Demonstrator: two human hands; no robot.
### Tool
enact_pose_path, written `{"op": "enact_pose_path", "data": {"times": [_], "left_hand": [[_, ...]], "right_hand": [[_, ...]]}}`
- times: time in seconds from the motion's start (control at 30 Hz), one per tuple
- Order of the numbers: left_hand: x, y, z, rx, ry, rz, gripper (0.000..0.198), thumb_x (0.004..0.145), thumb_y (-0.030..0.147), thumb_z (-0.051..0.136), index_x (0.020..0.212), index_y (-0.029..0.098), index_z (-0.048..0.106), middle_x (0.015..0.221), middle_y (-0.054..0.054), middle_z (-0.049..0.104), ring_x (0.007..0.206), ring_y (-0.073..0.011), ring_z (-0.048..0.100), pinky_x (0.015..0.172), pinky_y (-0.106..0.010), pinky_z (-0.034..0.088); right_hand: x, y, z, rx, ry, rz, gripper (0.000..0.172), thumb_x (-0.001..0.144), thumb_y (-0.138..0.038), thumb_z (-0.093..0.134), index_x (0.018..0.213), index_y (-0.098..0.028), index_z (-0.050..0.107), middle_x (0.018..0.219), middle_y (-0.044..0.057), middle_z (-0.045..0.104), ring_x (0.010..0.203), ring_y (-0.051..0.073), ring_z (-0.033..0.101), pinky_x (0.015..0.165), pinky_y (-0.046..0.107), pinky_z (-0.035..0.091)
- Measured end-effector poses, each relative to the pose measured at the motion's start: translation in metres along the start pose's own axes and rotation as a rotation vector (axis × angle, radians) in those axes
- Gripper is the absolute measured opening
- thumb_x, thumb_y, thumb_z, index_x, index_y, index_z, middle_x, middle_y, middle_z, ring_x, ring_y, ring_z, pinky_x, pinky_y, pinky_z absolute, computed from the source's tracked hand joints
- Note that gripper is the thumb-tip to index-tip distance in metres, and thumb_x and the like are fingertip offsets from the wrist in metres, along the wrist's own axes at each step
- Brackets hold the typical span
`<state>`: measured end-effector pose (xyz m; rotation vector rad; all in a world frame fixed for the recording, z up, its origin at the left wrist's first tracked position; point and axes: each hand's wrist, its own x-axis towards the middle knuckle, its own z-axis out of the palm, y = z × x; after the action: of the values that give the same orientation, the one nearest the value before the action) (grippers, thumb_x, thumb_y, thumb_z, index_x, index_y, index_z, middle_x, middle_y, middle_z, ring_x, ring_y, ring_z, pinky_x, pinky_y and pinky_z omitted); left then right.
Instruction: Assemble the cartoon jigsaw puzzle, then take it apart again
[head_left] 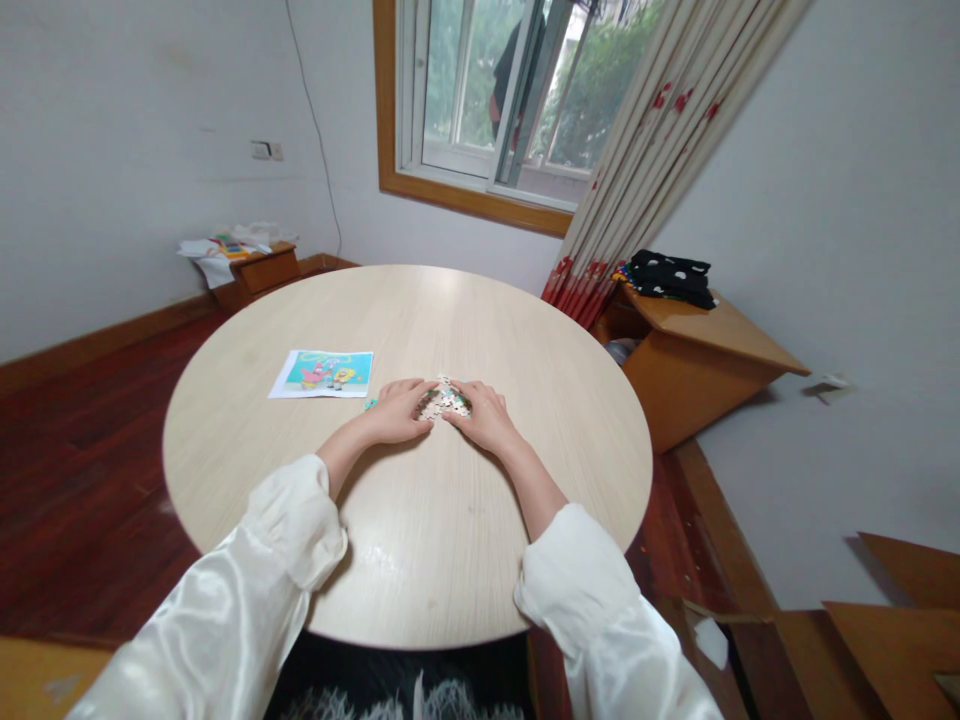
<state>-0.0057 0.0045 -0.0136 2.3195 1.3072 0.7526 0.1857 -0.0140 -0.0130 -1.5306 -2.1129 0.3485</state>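
A small heap of jigsaw puzzle pieces [444, 402], mostly pale side up with a few coloured bits, lies on the round wooden table [420, 560]. My left hand [401, 410] curves around the heap's left side, its thumb spread from the fingers. From the right, my right hand [484, 412] cups the other side in the same way, thumb apart. Both hands rest low at the tabletop and touch the heap's edges. A few turquoise pieces [371, 405] show just left of my left hand. Some of the heap is hidden under my fingers.
A printed cartoon picture [326, 374] lies flat on the table, left of my hands. Beyond the table's right edge stands a wooden cabinet [675, 370] with dark folded cloth [671, 277] on top. A low stand [266, 268] with papers is at back left, and a curtain [637, 130] hangs by the window.
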Motion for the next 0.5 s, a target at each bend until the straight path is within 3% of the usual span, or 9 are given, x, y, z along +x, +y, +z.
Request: {"op": "enact_pose_path", "data": {"times": [0.1, 0.23, 0.37, 0.5], "left_hand": [[0.0014, 0.0003, 0.0031, 0.002, -0.003, 0.042, 0.039, 0.072, 0.019, 0.058, 0.110, 0.020, 0.065, 0.114, -0.010, 0.066, 0.110, -0.0283, 0.056, 0.099, -0.043, 0.039], [0.0059, -0.0003, 0.0067, -0.014, 0.040, 0.059, 0.030, 0.074, 0.010, 0.049, 0.096, 0.019, 0.069, 0.095, -0.009, 0.070, 0.094, -0.0238, 0.062, 0.089, -0.039, 0.046], [0.0071, 0.0010, 0.0067, -0.046, 0.119, 0.033, 0.024, 0.077, 0.012, 0.049, 0.089, 0.018, 0.069, 0.090, -0.008, 0.070, 0.088, -0.0217, 0.063, 0.083, -0.035, 0.049], [0.0087, 0.0017, 0.0020, -0.069, 0.233, -0.029, 0.024, 0.083, 0.016, 0.046, 0.095, 0.016, 0.067, 0.099, -0.009, 0.069, 0.093, -0.0209, 0.063, 0.084, -0.033, 0.049]], "right_hand": [[0.0055, 0.0057, 0.0028, 0.057, 0.041, -0.013, 0.032, 0.078, -0.021, 0.066, 0.110, -0.022, 0.067, 0.101, 0.008, 0.065, 0.096, 0.022, 0.056, 0.088, 0.038, 0.042], [0.0087, 0.0078, 0.0073, 0.180, 0.084, -0.051, 0.023, 0.076, -0.011, 0.063, 0.096, -0.020, 0.070, 0.088, 0.004, 0.062, 0.079, 0.015, 0.057, 0.078, 0.031, 0.045], [0.0086, 0.0039, 0.0066, 0.257, 0.176, -0.078, 0.019, 0.076, -0.012, 0.063, 0.091, -0.019, 0.071, 0.089, 0.005, 0.063, 0.079, 0.016, 0.058, 0.075, 0.030, 0.047], [0.0100, 0.0012, 0.0026, 0.337, 0.305, -0.089, 0.018, 0.083, -0.021, 0.056, 0.093, -0.018, 0.071, 0.091, 0.008, 0.067, 0.082, 0.018, 0.061, 0.074, 0.030, 0.048]]}}
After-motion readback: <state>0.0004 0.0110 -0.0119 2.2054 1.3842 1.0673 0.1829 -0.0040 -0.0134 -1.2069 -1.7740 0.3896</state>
